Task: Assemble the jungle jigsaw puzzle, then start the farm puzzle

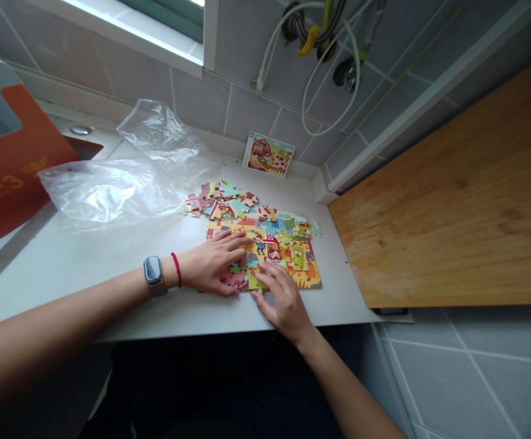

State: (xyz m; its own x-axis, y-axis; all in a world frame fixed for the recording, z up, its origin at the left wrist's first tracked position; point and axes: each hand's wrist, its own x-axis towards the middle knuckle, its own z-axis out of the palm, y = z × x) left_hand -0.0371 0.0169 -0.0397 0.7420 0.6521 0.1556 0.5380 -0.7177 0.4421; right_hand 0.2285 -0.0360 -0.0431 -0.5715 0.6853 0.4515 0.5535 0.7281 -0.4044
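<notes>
We press our left hand (213, 265) and right hand (281, 299) flat, fingers spread and grasping nothing, on the puzzle (277, 250) on the white counter (86, 268); loose pieces (222, 200), a plastic bag (123, 177) and a reference card (268, 153) lie behind.

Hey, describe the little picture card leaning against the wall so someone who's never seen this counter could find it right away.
Start at the white counter below the grey tiled wall. Past the partly joined puzzle under both hands, and the loose pieces behind it, the picture card leans against the tiles. It alone stands upright, a whole rectangle with a white border around a red barn.
</notes>
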